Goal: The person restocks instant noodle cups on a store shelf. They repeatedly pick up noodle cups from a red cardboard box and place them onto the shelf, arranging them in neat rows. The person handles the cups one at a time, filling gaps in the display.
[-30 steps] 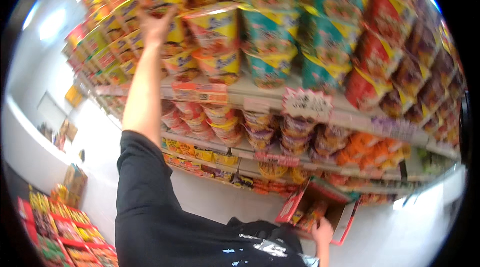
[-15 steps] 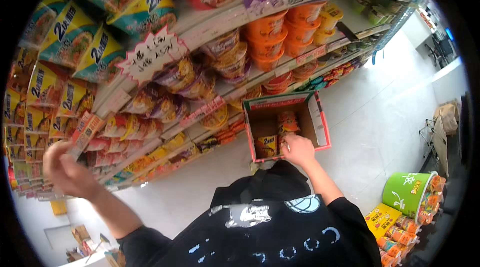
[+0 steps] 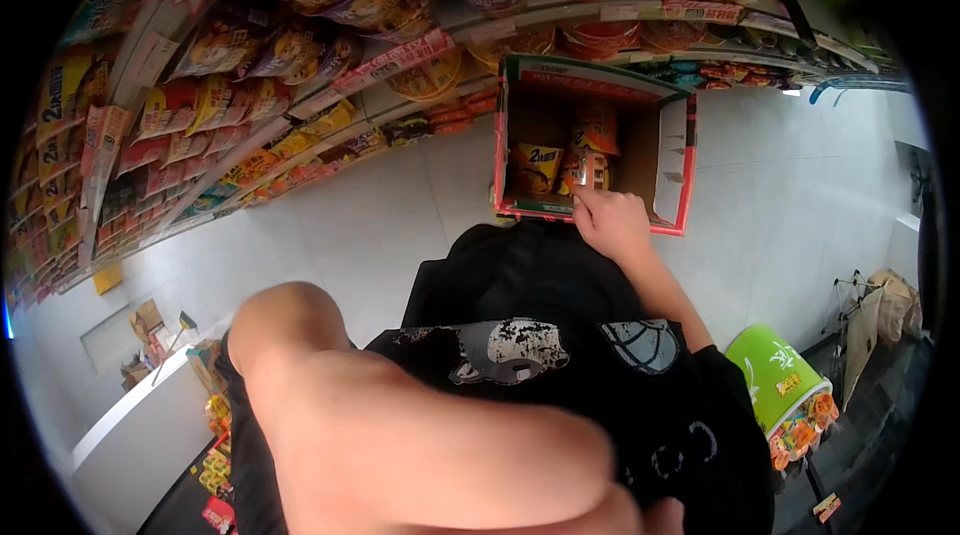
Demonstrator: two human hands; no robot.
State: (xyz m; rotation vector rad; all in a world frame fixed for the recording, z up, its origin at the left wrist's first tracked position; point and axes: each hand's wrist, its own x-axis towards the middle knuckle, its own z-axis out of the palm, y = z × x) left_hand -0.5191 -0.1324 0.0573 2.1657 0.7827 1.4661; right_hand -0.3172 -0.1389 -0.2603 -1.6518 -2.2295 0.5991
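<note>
An open cardboard box [image 3: 678,170] with red and green edges is in front of me, beside the shelves. Inside lie a yellow instant noodle packet [image 3: 533,168] and orange noodle tubs [image 3: 597,131]. My right hand [image 3: 615,222] is closed over the box's near rim, its forefinger reaching inside beside the nearest tub. Parts of that grip are hidden behind the hand. Across my chest, close to the view, my left hand [image 3: 610,507] is folded back toward me at the lower edge. Its fingers are blurred and partly cut off.
Shelves of noodle packets [image 3: 195,107] and purple noodle bowls [image 3: 380,3] run along the left and far side. Pale floor [image 3: 390,195] lies around the box. A green tub-shaped stand [image 3: 768,370] with orange packs is at right, and a folding chair [image 3: 862,330] is behind it.
My left hand has swung from beside the shelf back across my chest. My right hand stays at the box's rim. The view has shifted, so the box and shelves appear higher.
</note>
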